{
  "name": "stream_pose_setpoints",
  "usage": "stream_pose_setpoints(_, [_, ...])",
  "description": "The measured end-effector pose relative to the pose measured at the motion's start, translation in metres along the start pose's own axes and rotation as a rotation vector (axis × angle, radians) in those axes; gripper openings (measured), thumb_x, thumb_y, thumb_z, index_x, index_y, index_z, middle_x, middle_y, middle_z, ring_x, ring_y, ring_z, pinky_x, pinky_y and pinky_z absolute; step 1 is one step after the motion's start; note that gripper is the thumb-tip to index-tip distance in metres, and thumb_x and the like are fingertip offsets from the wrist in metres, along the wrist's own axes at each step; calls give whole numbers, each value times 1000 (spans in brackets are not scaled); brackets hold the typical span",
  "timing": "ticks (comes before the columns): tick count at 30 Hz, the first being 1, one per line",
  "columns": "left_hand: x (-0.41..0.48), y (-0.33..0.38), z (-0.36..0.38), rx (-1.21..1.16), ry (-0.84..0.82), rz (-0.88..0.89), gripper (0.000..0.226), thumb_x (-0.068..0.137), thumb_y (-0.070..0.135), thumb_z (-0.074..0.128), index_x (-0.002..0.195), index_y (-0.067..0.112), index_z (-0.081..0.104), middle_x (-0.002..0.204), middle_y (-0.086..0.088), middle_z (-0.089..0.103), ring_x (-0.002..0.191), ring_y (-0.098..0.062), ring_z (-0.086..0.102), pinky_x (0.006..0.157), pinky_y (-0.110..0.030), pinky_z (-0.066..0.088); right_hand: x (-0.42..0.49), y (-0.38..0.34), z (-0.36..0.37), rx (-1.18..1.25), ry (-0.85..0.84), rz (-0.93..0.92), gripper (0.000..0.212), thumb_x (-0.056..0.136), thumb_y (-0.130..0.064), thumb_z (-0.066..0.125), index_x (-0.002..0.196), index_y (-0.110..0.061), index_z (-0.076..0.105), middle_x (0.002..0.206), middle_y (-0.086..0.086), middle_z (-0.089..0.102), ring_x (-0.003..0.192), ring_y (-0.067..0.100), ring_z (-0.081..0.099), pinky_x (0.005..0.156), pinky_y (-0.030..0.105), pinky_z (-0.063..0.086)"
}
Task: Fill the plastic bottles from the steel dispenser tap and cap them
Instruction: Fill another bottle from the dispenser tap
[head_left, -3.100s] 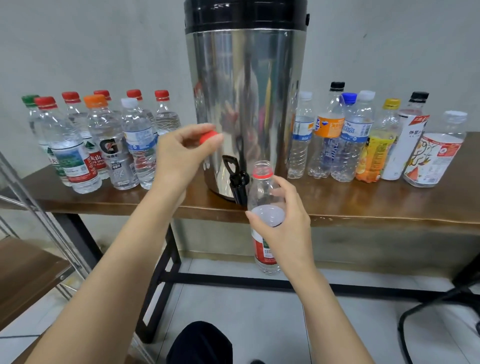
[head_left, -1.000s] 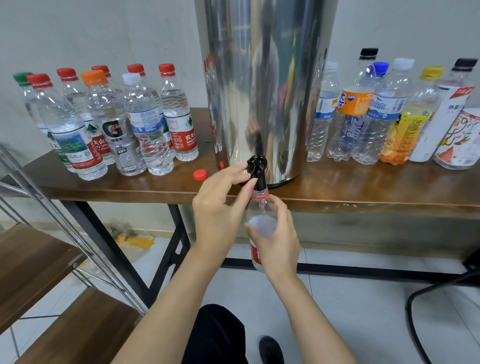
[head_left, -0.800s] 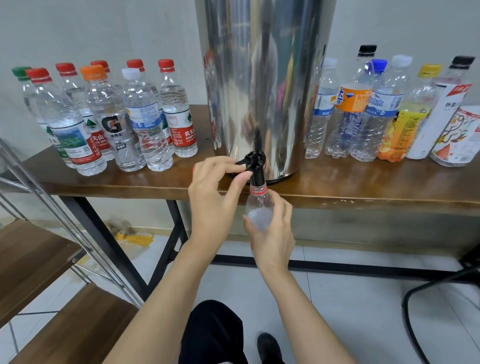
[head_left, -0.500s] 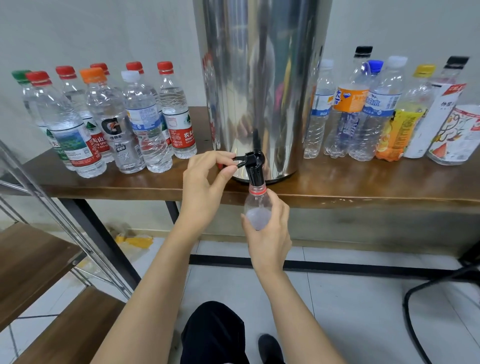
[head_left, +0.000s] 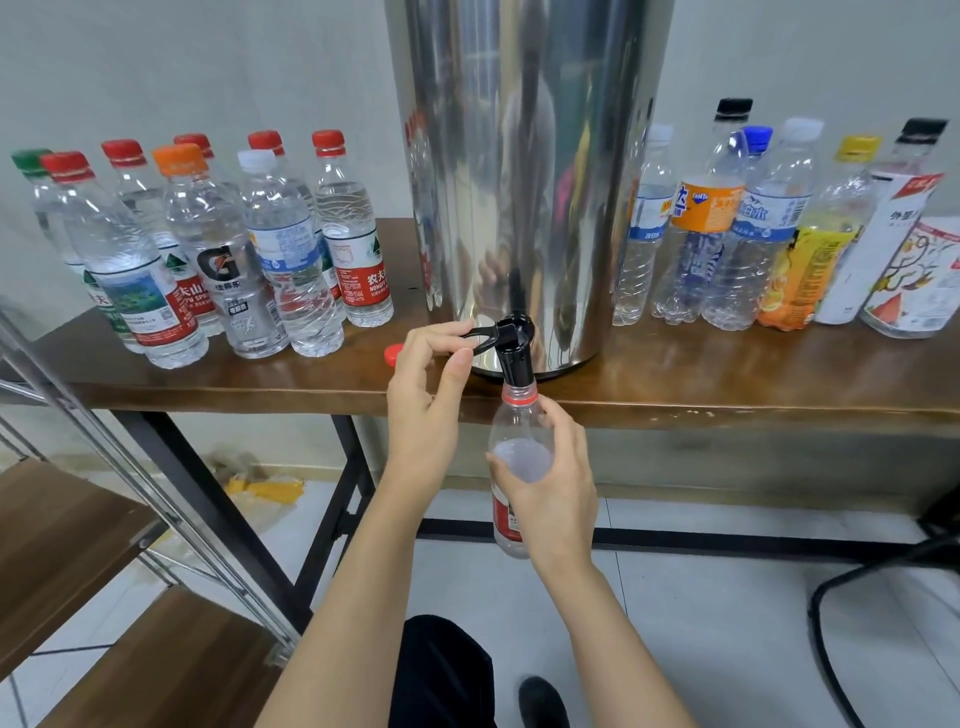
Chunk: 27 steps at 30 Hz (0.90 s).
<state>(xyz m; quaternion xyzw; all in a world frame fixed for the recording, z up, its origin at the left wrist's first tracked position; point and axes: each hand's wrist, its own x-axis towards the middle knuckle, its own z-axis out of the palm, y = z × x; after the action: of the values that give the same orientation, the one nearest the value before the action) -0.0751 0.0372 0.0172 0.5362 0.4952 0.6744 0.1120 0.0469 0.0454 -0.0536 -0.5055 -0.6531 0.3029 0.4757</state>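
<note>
Filling is the step in hand: the left hand pinches the lever of the black tap on the steel dispenser, while the right hand grips the uncapped bottle just below the bench edge, its mouth at the spout. The water level is hard to read. Next, I judge, the lever needs releasing once the bottle is full, then the red cap on the bench screwed on.

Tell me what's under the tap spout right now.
The neck of the uncapped bottle, held up by the right hand. The spout covers its mouth, so any water stream is hidden.
</note>
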Motion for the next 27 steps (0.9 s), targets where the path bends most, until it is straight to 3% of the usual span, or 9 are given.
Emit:
stream_pose_setpoints(5, [-2, -1, 1, -11, 11, -5, 17, 100, 13, 54, 93, 26, 61, 117, 8, 64, 115, -13, 60, 97, -31, 47, 0, 0, -3, 3, -17, -2, 73, 79, -36, 81, 139, -44, 39, 136, -23, 45, 106, -16, 35, 79, 25, 42])
stream_pose_setpoints(11, [-1, -1, 2, -16, 14, -4, 19, 99, 10, 54, 93, 26, 61, 118, 7, 64, 115, -10, 59, 94, -24, 45, 1, 0, -2, 36, -29, 4, 74, 79, -35, 81, 139, -45, 39, 138, -24, 44, 115, -8, 42, 85, 26, 44])
stream_pose_setpoints(17, [-2, -1, 2, -33, 24, -12, 19, 99, 9, 55, 92, 26, 62, 117, 5, 65, 113, -14, 60, 92, -23, 45, 0, -1, -2, 70, -37, 19, 74, 79, -35, 81, 138, -47, 38, 139, -26, 44, 115, -12, 38, 92, 28, 45])
stream_pose_setpoints(27, [-3, 0, 2, -69, 20, -36, 17, 99, 9, 56, 94, 23, 63, 118, 2, 65, 113, -13, 60, 93, -24, 45, 0, -1, -4, 51, -47, 13, 74, 79, -35, 81, 138, -46, 38, 139, -25, 44, 112, -13, 37, 86, 25, 43])
